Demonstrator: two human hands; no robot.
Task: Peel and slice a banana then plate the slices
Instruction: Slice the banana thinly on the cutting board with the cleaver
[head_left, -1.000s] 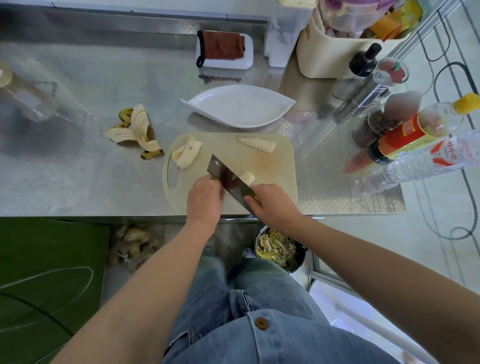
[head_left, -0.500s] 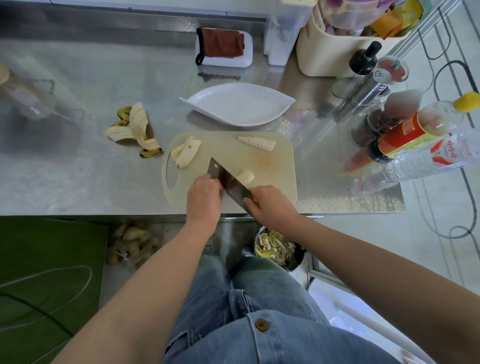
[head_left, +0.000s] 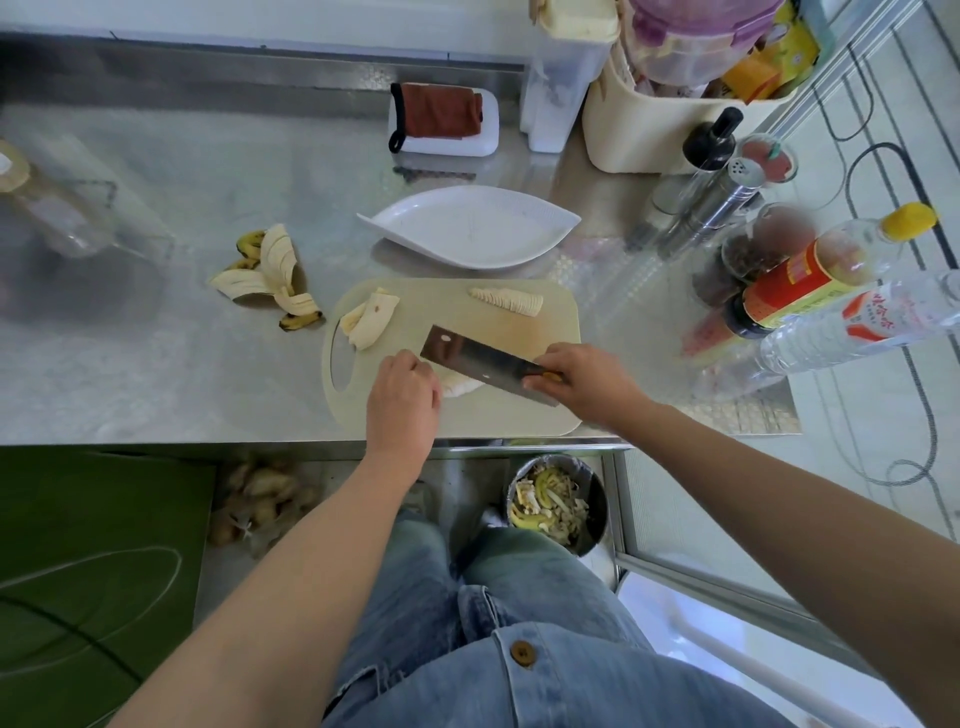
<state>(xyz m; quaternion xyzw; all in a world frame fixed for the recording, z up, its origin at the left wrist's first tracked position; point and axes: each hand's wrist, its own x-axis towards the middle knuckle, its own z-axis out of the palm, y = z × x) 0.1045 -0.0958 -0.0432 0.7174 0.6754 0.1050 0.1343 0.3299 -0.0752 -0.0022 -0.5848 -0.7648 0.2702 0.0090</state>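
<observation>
Steel counter (head_left: 156, 364), beige cutting board (head_left: 519, 415) at near edge, white leaf plate (head_left: 467, 228) behind. Right hand (head_left: 587, 384) grips cleaver (head_left: 478, 358); left hand (head_left: 402, 400) fingers curl on peeled banana piece (head_left: 460, 387) (under blade). Bottle label (head_left: 872, 322): Chinese, unreadable.

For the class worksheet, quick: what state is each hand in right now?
Left hand: fingers curled on the banana piece, holding it on the cutting board.
Right hand: closed round the cleaver, by its handle.
</observation>
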